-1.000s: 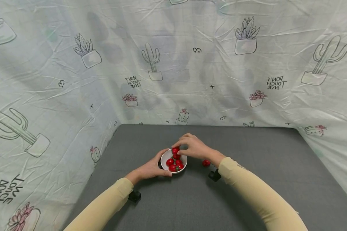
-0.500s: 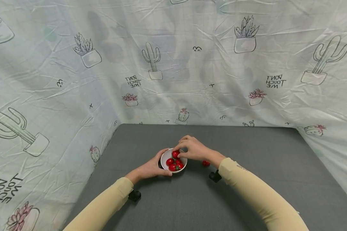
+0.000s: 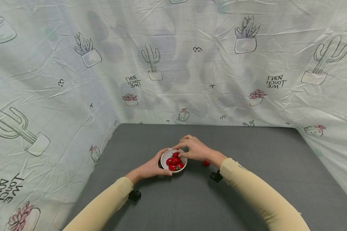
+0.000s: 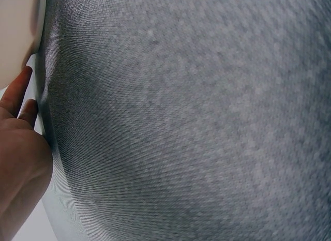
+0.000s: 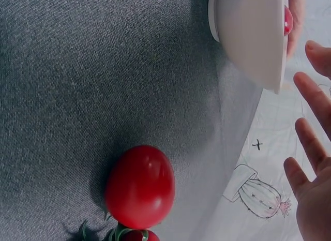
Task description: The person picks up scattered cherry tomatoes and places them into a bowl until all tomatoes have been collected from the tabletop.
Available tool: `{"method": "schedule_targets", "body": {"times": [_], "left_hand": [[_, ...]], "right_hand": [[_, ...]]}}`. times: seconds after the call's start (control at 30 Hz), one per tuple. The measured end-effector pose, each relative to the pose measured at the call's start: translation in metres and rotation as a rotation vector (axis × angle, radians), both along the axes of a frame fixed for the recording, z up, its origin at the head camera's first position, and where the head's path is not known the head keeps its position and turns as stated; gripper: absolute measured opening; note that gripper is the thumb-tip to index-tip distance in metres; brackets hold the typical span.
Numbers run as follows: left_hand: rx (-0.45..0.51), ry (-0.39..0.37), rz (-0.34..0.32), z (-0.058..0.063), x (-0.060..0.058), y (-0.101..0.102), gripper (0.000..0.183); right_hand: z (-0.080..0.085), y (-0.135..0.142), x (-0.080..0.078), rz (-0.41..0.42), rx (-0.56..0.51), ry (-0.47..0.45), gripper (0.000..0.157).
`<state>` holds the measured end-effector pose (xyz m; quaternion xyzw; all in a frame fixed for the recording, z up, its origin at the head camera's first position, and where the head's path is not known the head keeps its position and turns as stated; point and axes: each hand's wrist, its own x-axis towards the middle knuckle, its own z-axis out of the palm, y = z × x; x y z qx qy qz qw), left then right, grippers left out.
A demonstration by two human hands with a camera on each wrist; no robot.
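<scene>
My left hand holds a white bowl at its left side, with thumb at the near rim and fingers round the far side. In the left wrist view, fingertips touch the outer wall of the bowl. Several red cherry tomatoes lie inside. Over the bowl's right edge hovers my right hand, its fingers apart with no tomato between them. Below its wrist, a cherry tomato lies on the table, and part of a second one with green stem leaves shows beside it.
A dark grey cloth covers the table. A pale curtain with cactus drawings hangs behind it and along its sides. Black wrist cameras sit under both forearms, the left camera close to the tabletop.
The right hand has lowered a cherry tomato into the bowl and let it go; it now lies among the others. The fingers have parted slightly. The left hand and bowl stay put.
</scene>
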<state>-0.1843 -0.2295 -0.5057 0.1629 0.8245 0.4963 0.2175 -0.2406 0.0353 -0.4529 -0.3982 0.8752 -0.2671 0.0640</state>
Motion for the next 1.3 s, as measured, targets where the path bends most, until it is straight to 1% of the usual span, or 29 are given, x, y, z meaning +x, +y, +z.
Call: {"method": "schedule_targets", "body": {"times": [0.3, 0.47, 0.7, 0.87, 1.13, 1.3], "left_hand": [[0.008, 0.009, -0.002, 0.000, 0.000, 0.000, 0.109], [-0.001, 0.008, 0.000, 0.001, 0.000, 0.000, 0.109], [-0.015, 0.014, 0.000, 0.001, 0.000, 0.000, 0.110], [-0.016, 0.026, -0.005, 0.000, 0.000, -0.001, 0.111], [-0.026, 0.037, 0.001, -0.001, 0.001, -0.001, 0.110], [-0.023, 0.040, 0.001, -0.001, 0.001, -0.001, 0.109]], "right_hand": [[0.005, 0.005, 0.001, -0.017, -0.023, -0.004, 0.038], [0.008, 0.011, 0.001, -0.016, -0.034, 0.008, 0.039], [0.018, 0.029, 0.000, -0.032, -0.059, 0.002, 0.041], [0.023, 0.041, -0.001, -0.056, -0.054, 0.008, 0.041], [0.024, 0.062, 0.000, -0.100, -0.073, -0.021, 0.041], [0.023, 0.074, 0.001, -0.122, -0.085, -0.012, 0.041]]}}
